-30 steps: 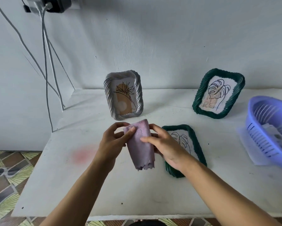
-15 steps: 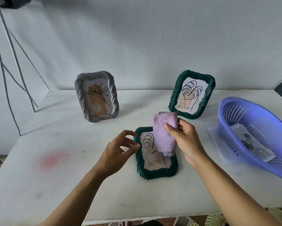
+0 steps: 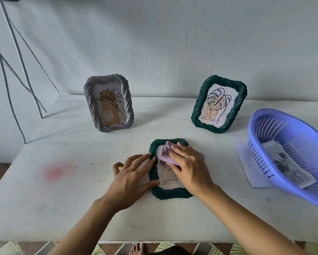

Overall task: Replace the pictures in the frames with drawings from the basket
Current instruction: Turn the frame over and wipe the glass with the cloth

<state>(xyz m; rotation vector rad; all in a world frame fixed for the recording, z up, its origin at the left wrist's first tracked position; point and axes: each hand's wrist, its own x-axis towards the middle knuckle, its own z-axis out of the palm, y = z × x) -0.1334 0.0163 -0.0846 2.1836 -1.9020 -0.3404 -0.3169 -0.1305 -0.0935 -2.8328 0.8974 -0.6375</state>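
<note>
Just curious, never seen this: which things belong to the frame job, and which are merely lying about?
In use: flat green frame, standing green frame, grey frame, basket, drawings, cloth, left hand, right hand.
Lying about: wall cables, sheet under basket.

head-worn view, looking down, close tabletop (image 3: 66,208)

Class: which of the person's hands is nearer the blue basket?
Right. The right hand presses the cloth on the lying green frame, left of the blue basket; the left hand rests on that frame's left edge, farther off.
</note>
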